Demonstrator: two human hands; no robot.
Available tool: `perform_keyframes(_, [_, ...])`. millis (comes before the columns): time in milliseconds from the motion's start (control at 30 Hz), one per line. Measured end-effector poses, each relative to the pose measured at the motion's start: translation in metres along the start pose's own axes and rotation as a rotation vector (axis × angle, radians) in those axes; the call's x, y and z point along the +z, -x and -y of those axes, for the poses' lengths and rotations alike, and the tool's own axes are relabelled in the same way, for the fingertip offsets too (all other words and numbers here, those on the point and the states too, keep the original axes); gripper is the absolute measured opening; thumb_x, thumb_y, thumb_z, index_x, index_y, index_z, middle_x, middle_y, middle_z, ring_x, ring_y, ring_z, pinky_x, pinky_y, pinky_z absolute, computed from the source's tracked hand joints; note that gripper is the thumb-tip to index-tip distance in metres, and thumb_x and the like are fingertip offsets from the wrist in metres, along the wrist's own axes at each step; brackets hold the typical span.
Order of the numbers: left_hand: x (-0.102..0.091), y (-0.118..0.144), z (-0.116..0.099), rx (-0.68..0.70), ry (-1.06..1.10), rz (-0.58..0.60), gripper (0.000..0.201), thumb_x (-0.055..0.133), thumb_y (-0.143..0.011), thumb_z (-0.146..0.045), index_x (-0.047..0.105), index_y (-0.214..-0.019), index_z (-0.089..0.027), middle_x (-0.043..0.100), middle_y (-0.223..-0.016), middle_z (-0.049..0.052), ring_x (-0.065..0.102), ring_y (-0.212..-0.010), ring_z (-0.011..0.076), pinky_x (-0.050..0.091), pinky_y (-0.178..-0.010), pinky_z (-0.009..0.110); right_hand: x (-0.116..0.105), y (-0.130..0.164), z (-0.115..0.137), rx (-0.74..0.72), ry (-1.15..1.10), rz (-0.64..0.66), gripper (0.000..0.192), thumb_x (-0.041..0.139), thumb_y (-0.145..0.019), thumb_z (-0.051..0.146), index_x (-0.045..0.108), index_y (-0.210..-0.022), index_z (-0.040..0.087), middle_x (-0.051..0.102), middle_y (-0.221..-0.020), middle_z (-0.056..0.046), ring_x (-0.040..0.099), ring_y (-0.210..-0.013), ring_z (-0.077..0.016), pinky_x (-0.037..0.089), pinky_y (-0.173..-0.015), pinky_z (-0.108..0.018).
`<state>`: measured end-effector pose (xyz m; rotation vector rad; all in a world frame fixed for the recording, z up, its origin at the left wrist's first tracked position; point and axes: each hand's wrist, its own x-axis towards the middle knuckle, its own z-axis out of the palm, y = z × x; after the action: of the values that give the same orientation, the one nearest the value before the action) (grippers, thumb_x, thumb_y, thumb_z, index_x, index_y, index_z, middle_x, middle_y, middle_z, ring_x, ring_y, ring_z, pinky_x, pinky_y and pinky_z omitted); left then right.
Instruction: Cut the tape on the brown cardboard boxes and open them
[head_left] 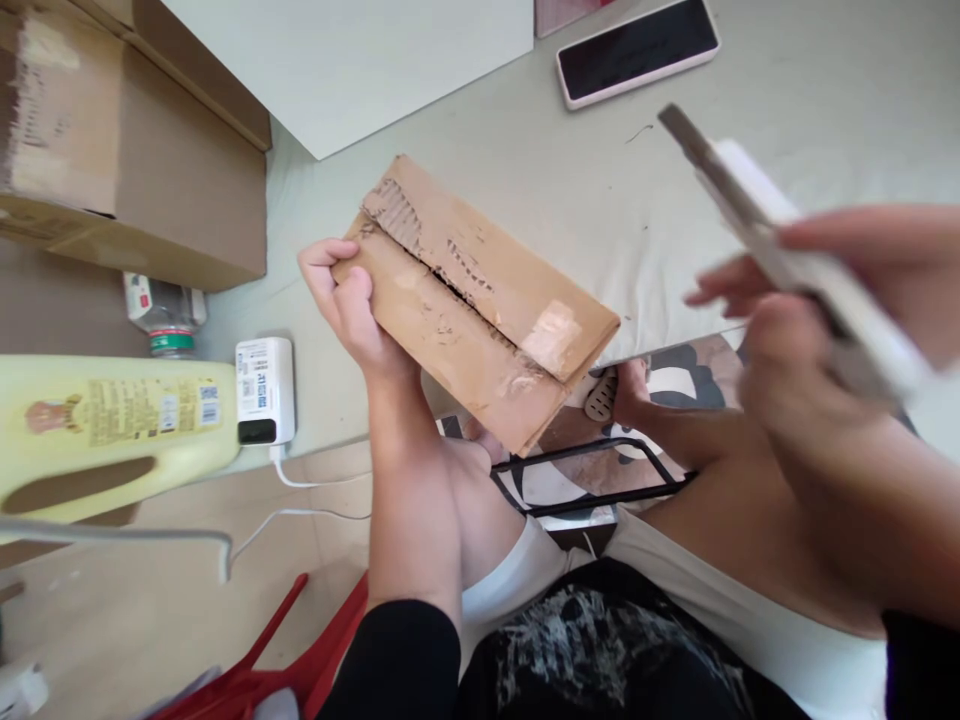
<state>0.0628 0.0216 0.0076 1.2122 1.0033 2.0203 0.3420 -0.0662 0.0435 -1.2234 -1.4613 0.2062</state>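
Over the person's lap, the left hand (346,305) pinches one end of a small flat cardboard box (480,300). It looks light, stiff, taped shut. The right hand (795,340) is closed around a box cutter (757,215).

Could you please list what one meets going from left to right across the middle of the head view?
Yellow jug → white charger → left hand → small cardboard box → right hand, holding a blurred utility knife.
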Motion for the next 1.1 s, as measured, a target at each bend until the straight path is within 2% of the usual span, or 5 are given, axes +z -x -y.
perform_keyframes(100, [-0.001,0.001,0.002,-0.021,0.036,0.000,0.014,0.055,-0.078,-0.020,0.049,-0.090,-0.016,0.050,-0.077,-0.002,0.053,-0.078,0.0117,0.043,-0.079,0.027,0.025,-0.013,-0.036,0.047,0.169,0.470,0.061,0.079,-0.076,0.023,0.059,-0.134,0.015,0.071,-0.126,-0.014,0.070,-0.118,-0.0303,0.059,-0.106,-0.051])
perform_keyframes(233, [-0.006,0.003,0.007,0.027,0.072,0.024,0.018,0.057,-0.087,-0.029,0.054,-0.099,-0.016,0.057,-0.088,0.002,0.059,-0.087,0.0144,0.045,-0.082,0.029,0.042,-0.012,-0.065,0.212,0.341,0.702,0.070,0.076,-0.076,0.033,0.055,-0.140,0.012,0.061,-0.137,-0.023,0.061,-0.127,-0.0415,0.052,-0.106,-0.063])
perform_keyframes(633, [-0.009,0.004,0.003,-0.104,0.033,0.047,0.047,0.048,-0.089,-0.070,0.060,-0.101,-0.027,0.062,-0.110,0.005,0.062,-0.112,0.0247,0.049,-0.101,0.043,0.040,0.005,-0.038,0.075,-0.355,0.732,0.060,0.043,-0.095,0.067,0.054,-0.139,0.028,0.055,-0.147,-0.013,0.050,-0.141,-0.0331,0.045,-0.115,-0.055])
perform_keyframes(967, [-0.004,0.003,0.002,-0.125,-0.082,0.093,0.043,0.080,-0.072,-0.059,0.063,-0.091,-0.025,0.065,-0.106,0.006,0.062,-0.104,0.0235,0.049,-0.099,0.042,0.040,0.017,-0.026,0.026,-0.702,0.901,0.114,0.076,-0.059,0.083,0.031,-0.155,0.043,0.024,-0.170,-0.005,0.024,-0.157,-0.0385,0.034,-0.124,-0.061])
perform_keyframes(1100, [0.000,0.005,-0.001,-0.175,-0.032,0.088,0.042,0.078,-0.073,-0.058,0.061,-0.092,-0.025,0.064,-0.109,0.006,0.061,-0.108,0.0235,0.050,-0.098,0.041,0.036,0.018,-0.020,-0.037,-0.647,0.848,0.098,0.077,-0.070,0.067,0.033,-0.154,0.042,0.029,-0.167,-0.006,0.028,-0.156,-0.0367,0.036,-0.123,-0.061])
